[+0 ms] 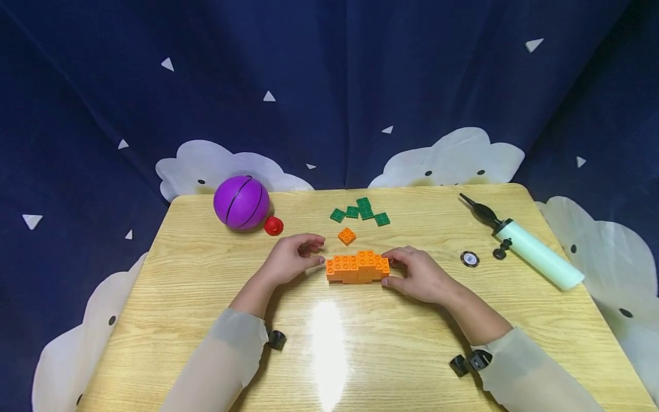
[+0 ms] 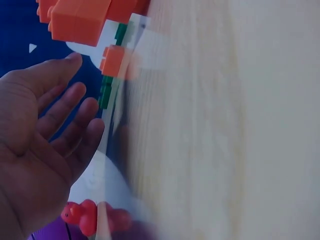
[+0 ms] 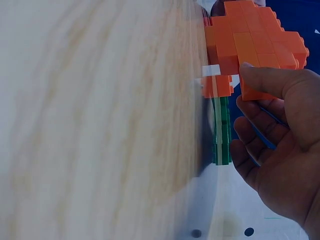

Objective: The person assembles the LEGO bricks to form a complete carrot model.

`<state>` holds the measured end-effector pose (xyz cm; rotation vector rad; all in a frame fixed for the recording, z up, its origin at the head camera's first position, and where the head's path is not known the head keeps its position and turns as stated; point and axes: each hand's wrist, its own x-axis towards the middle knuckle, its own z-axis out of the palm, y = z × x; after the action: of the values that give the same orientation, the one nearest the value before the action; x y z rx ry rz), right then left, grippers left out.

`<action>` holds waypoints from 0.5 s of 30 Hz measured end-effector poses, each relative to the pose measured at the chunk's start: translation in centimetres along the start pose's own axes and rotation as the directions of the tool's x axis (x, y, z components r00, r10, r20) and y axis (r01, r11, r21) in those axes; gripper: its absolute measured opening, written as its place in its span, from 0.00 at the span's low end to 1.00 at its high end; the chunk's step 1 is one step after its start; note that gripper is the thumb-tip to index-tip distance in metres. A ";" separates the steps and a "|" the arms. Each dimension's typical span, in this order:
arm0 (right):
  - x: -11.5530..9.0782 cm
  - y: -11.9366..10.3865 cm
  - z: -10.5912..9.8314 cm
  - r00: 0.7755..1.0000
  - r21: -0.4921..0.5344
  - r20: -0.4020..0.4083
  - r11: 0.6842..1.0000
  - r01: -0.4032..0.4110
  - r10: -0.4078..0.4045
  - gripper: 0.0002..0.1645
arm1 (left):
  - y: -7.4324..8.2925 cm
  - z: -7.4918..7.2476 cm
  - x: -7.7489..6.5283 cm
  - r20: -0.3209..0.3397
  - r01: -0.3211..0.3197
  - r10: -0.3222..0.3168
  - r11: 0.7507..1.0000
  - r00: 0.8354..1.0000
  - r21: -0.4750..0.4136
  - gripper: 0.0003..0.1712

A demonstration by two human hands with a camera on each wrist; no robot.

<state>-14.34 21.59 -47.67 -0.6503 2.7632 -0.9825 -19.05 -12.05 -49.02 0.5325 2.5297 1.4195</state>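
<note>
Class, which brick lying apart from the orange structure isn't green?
The single orange brick, between the orange structure and the green bricks; its colour sets it apart.

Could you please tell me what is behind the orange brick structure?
A single orange brick, then green bricks; the structure hides the tabletop right behind its base.

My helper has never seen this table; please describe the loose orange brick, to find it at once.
Near the middle of the wooden table stands a joined orange block. Between it and the green bricks lies a small square brick: the only orange one lying loose.
</note>
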 end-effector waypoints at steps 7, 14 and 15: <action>0.0 -0.1 0.0 1.000 -0.004 0.000 1.000 0.004 -0.004 0.32 | 0.6 0.7 1.5 -0.026 0.021 -0.021 1.000 0.999 0.022 0.26; 0.0 -0.1 -0.1 1.000 -0.004 -0.001 1.000 -0.005 0.005 0.32 | 1.1 1.5 2.8 -0.058 0.028 -0.024 0.998 0.998 0.065 0.26; 0.0 -0.1 -0.1 1.000 -0.004 -0.001 1.000 -0.006 0.006 0.32 | 1.2 1.6 3.0 -0.063 0.028 -0.024 0.997 0.998 0.071 0.26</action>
<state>-14.29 21.58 -47.52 -0.6417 2.7670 -0.9757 -21.00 -9.03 -48.81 0.4724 2.6345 1.3615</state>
